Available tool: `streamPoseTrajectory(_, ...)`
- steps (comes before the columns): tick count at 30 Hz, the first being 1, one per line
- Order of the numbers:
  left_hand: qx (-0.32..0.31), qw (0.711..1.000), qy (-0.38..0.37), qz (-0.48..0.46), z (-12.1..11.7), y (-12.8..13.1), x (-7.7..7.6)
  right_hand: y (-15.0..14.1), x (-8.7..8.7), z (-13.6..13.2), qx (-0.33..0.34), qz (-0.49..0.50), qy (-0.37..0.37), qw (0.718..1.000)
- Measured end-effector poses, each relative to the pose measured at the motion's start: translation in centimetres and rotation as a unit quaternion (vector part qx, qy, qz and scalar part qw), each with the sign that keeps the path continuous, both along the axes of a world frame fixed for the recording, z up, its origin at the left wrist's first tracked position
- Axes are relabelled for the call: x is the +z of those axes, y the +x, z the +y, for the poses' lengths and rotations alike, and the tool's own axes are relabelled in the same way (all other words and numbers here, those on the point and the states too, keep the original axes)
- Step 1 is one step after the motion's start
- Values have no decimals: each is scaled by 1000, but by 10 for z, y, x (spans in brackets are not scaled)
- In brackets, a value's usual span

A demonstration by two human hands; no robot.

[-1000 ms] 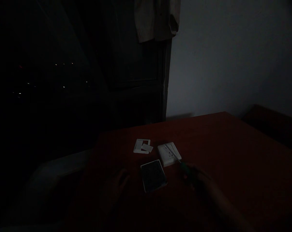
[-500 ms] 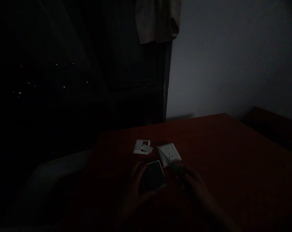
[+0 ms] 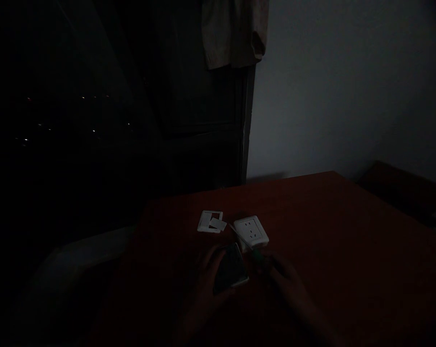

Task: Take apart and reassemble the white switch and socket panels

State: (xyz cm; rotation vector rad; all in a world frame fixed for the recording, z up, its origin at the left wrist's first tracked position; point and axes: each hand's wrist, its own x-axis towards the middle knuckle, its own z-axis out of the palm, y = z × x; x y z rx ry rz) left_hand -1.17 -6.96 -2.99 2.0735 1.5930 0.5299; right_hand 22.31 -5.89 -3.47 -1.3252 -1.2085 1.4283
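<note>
The light is very dim. My left hand [image 3: 206, 279] is closed round a square, dark-faced piece with a pale rim [image 3: 232, 267], perhaps a wall switch or socket unit; its details are lost in the dark. In my right hand [image 3: 281, 274] is a screwdriver [image 3: 256, 253] with a green handle, its thin shaft pointing up and left. The shaft passes in front of a white wall socket [image 3: 252, 230] that lies face up on the table. Left of it lies a white frame [image 3: 204, 221] with a small white plate [image 3: 218, 223] across its opening.
The reddish-brown table [image 3: 304, 202] meets a pale wall [image 3: 329, 96] at the back. A dark window [image 3: 95, 159] with small lights fills the left. Cloth [image 3: 235, 33] hangs at the top, and another dark reddish piece of furniture [image 3: 394, 185] stands at the right.
The screwdriver's shaft has swung lower and left, off most of the socket's face. My left hand tilts the square piece slightly and covers more of it. The view has shifted a little.
</note>
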Motion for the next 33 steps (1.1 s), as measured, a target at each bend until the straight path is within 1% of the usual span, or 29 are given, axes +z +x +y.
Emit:
streamPoseTrajectory(4,7,999,-34,-21,-1,4,1,0,1,0,11,9,5,1000)
streamPoseTrajectory(8,-1,999,-25,-27,-3,5,3,1,2,1,4,-1,3,1000)
streamPoseTrajectory(11,0,1000,-24,-13,-3,5,3,2,1,2,-2,-5,3,1000)
streamPoseTrajectory(14,8,999,-54,4,-3,7,6,2,0,2,-2,6,1,1000)
streamPoseTrajectory(16,3,998,-63,7,-3,8,8,2,-1,2,-1,10,-3,1000)
streamPoseTrajectory(20,-3,999,-34,5,-4,7,7,1,-2,2,-1,2,-5,1000)
streamPoseTrajectory(23,6,1000,-26,-4,-3,8,1,2,-5,3,4,-5,-11,1000)
streamPoseTrajectory(26,26,999,-32,-24,-1,10,-6,3,-10,3,14,-13,4,1000)
streamPoseTrajectory(28,32,998,-33,-40,0,12,-9,4,-11,2,25,-19,14,999)
streamPoseTrajectory(33,39,997,-14,-65,1,10,-3,2,-9,-2,21,-17,-15,1000)
